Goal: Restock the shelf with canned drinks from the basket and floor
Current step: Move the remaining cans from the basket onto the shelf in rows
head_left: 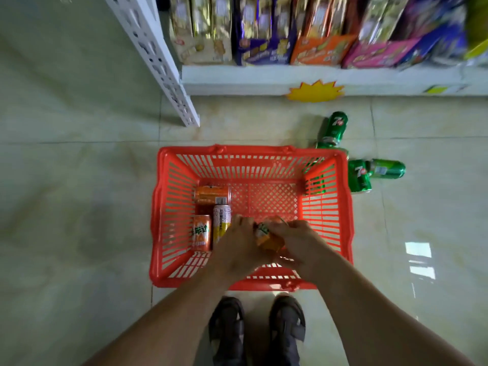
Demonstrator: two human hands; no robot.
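Observation:
A red plastic basket (pixel 163 207) stands on the tiled floor in front of my feet. Over its near half, my left hand (pixel 239 247) and my right hand (pixel 298 243) both grip one orange can (pixel 265 235), held between them. Inside the basket at the left lie an orange can (pixel 202 232), a slim white-and-yellow can (pixel 221 220) and another orange can (pixel 211 194) behind them. Several green 7up cans lie on the floor right of the basket: one (pixel 333 128) at the far corner, one (pixel 359 177) beside the wall, one (pixel 389 169) further right.
The bottom shelf (pixel 264 77) runs across the top, filled with blurred snack boxes, a yellow starburst tag (pixel 315 91) on its edge. A white perforated shelf upright (pixel 163 62) slants down at the left. My dark shoes (pixel 257 331) stand just behind the basket.

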